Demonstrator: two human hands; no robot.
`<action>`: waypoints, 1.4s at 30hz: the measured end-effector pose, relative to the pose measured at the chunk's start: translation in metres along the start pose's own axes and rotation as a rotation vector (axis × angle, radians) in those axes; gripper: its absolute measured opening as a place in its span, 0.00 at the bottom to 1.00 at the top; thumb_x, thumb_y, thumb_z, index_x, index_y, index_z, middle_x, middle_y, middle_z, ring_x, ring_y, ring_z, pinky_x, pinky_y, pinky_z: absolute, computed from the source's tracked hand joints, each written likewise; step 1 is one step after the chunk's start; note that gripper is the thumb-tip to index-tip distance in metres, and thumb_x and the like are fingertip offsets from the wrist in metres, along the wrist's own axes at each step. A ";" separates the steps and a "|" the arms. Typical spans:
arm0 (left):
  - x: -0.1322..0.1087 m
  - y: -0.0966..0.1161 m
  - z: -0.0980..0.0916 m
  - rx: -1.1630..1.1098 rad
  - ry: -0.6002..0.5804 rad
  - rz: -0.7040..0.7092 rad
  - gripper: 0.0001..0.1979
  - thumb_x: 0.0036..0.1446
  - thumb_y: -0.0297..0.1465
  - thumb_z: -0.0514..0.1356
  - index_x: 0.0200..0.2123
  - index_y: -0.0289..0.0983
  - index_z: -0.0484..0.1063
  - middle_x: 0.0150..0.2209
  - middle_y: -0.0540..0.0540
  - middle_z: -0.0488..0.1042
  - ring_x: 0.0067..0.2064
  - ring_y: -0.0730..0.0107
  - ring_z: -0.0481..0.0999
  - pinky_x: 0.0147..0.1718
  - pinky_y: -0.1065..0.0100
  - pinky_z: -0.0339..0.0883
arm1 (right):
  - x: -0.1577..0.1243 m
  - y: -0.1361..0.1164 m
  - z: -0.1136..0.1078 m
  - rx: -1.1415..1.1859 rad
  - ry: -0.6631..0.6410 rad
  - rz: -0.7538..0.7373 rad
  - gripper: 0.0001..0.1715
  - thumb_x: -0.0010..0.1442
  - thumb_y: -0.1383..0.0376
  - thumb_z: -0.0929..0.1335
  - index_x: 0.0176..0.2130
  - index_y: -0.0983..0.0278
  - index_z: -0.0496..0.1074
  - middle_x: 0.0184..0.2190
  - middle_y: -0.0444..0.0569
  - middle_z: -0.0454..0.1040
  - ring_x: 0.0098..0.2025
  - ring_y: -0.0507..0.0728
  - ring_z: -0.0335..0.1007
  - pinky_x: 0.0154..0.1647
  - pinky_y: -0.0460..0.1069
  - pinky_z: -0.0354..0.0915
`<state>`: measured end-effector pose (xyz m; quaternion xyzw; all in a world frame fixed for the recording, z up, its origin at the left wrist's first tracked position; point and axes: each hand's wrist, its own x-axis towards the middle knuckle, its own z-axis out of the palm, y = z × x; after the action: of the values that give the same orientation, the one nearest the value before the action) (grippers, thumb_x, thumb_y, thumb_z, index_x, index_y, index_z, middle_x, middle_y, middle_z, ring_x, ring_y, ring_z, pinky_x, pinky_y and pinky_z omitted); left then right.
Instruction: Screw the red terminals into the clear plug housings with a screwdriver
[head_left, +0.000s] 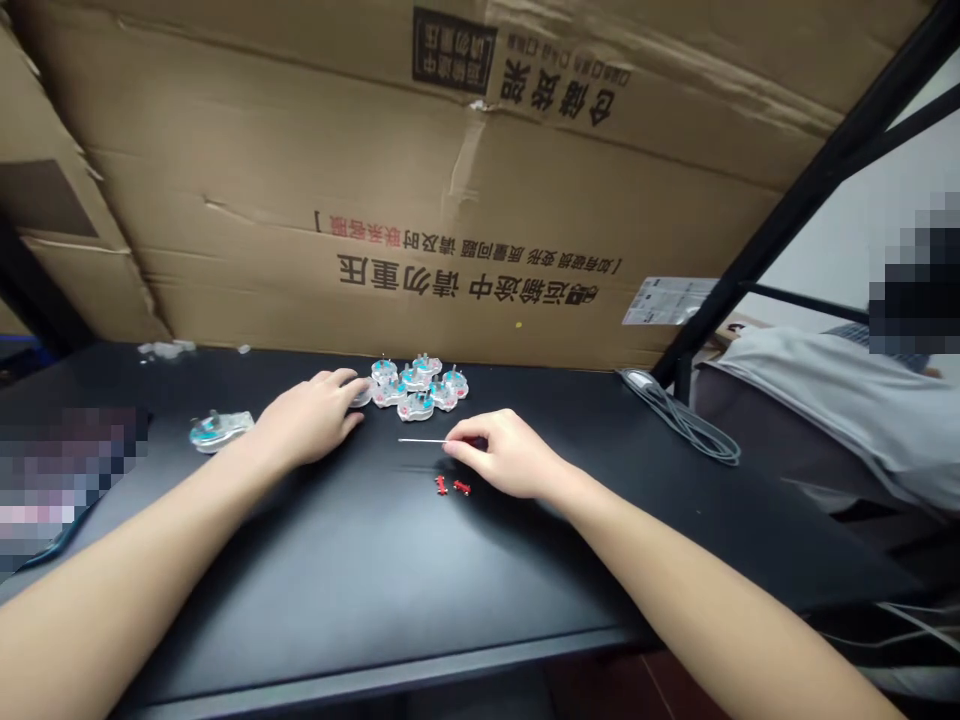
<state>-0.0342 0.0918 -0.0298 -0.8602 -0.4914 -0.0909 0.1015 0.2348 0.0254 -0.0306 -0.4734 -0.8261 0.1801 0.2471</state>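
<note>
My right hand (510, 455) is closed around a screwdriver (421, 440); its thin metal shaft points left above the black table, and its handle is mostly hidden in my fingers. Just below lie two small red parts (441, 485) with shiny ends. My left hand (315, 415) reaches to the left side of a cluster of clear plugs (416, 403) with metal prongs and blue and red insides. Its thumb and fingers are apart beside a clear piece (362, 394), partly covered by the fingertips. Another clear plug (217, 430) lies left of this hand, near the wrist.
A cardboard sheet (300, 150) with printing stands along the back of the black table (360, 580). Small clear bits (166, 350) lie at the back left. A coiled grey cable (682, 420) rests at the right by a black frame post (795, 220). A person sits beyond.
</note>
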 end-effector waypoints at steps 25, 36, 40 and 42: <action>-0.019 0.018 -0.028 -0.366 0.020 0.113 0.18 0.62 0.38 0.58 0.52 0.39 0.76 0.52 0.42 0.79 0.52 0.56 0.78 0.53 0.59 0.69 | -0.004 -0.006 -0.004 0.035 0.248 -0.017 0.17 0.63 0.61 0.67 0.26 0.65 0.75 0.21 0.43 0.73 0.23 0.50 0.62 0.29 0.47 0.57; -0.026 0.032 -0.035 -0.789 0.243 0.076 0.21 0.55 0.41 0.67 0.49 0.38 0.80 0.48 0.42 0.82 0.48 0.54 0.81 0.52 0.57 0.73 | -0.010 -0.013 -0.016 -0.140 0.365 -0.058 0.17 0.62 0.62 0.68 0.23 0.64 0.74 0.19 0.43 0.73 0.21 0.50 0.63 0.27 0.48 0.56; -0.028 0.039 -0.038 -1.102 0.206 0.032 0.24 0.54 0.41 0.69 0.52 0.37 0.78 0.51 0.41 0.81 0.51 0.52 0.80 0.55 0.55 0.73 | -0.014 -0.019 -0.020 -0.019 0.519 -0.134 0.16 0.62 0.61 0.68 0.24 0.64 0.74 0.19 0.44 0.73 0.20 0.50 0.63 0.24 0.47 0.58; -0.029 0.043 -0.039 -1.200 0.195 0.048 0.24 0.55 0.39 0.69 0.54 0.38 0.76 0.52 0.41 0.80 0.52 0.52 0.80 0.54 0.55 0.74 | -0.017 -0.025 -0.020 0.010 0.541 -0.189 0.16 0.62 0.61 0.68 0.24 0.63 0.74 0.19 0.44 0.73 0.20 0.50 0.63 0.23 0.47 0.59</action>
<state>-0.0135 0.0363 -0.0035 -0.7659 -0.3234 -0.4281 -0.3544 0.2362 -0.0005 -0.0050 -0.4238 -0.7699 0.0274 0.4763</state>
